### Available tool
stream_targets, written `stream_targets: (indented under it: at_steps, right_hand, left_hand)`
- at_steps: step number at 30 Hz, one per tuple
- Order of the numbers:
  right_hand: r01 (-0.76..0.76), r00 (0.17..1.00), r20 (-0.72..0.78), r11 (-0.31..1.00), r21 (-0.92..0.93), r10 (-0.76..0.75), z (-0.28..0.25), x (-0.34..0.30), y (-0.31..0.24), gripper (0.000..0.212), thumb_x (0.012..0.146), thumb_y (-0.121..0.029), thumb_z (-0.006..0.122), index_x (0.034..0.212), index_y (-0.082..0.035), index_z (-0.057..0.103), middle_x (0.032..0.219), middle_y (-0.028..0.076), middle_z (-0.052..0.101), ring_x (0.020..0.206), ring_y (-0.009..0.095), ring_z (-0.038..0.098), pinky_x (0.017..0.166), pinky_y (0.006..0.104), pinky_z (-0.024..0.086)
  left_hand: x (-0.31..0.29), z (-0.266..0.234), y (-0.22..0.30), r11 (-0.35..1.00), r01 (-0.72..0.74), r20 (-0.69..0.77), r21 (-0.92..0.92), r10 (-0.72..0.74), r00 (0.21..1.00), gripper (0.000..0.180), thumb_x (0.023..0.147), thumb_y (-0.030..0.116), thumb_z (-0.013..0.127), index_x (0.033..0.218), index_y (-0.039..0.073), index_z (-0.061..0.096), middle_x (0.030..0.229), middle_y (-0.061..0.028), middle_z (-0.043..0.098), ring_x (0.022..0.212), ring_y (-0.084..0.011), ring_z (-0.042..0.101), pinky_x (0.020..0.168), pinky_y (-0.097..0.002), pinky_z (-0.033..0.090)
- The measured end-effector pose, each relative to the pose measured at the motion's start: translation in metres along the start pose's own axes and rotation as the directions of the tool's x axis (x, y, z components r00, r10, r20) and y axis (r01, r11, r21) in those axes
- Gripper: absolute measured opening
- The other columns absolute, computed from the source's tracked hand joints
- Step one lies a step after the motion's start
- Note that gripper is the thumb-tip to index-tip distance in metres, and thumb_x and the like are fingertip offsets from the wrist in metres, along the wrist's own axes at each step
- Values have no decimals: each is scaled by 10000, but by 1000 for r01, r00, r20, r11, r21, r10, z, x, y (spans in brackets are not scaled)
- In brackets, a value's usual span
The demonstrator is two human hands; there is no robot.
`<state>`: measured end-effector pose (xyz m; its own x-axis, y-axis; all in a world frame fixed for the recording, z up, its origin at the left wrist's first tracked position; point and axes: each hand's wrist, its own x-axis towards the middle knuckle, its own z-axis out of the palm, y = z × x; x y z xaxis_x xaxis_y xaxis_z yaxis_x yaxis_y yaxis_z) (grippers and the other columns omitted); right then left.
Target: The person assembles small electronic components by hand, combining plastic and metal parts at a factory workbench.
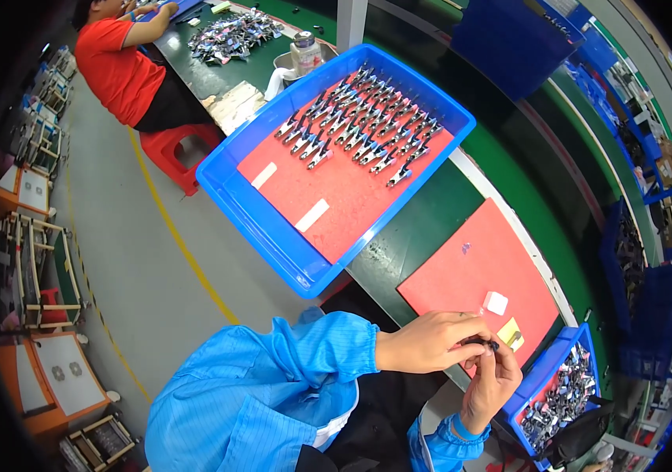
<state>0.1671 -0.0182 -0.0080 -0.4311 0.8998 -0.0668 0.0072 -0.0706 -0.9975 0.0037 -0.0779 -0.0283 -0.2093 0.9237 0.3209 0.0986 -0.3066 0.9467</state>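
1. The left hand (440,343) comes across from the left, its fingers bent and pinching a small dark part (492,345).
2. The right hand (493,387) rises from below, thumb and fingertips grasping the same part; its finer shape is hidden by the fingers.
3. That part is up between the two hands, in front of the red sheet (458,277), which is flat, matt and straight-edged.
4. On the sheet, near the fingers, sit a white block (496,303), squarish, and a flat yellow pad (512,332).
5. The sleeves (322,342) are light blue cloth, finely striped and creased.
6. Right of the hands, a blue bin (571,337) carries a jumbled heap of small dark and pale parts.
7. Beyond the hands, a large rectangular blue tray (273,234) has raised walls and a red liner (352,208); slim, clip-like pieces (401,175) stand on it in slanting rows, beside two pale strips (312,215).
8. The bench (387,261) is smooth, dark green and slightly glossy.
9. At its far end lie another heap (234,38) and a lidded jar (304,55).
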Motion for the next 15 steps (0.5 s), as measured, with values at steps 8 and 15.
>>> stream_targets:
  at_steps: [8,15]
  right_hand:
    - [30,988,152,998,-60,-21,-20,11,-2,355,954,44,596,1301,121,584,1127,140,651,978,192,649,861,290,534]
    - [67,991,123,980,-190,-44,-51,11,13,363,969,-24,648,1310,92,597,1248,178,653,1149,238,628,991,335,511]
  left_hand:
    - [18,18,-7,975,36,-74,219,-20,997,154,911,93,672,1038,22,622,915,-118,662,847,-265,683,725,-342,543]
    - [30,47,-15,979,204,4,17,-204,979,127,912,37,654,1029,18,607,854,-64,611,866,-162,656,745,-276,518]
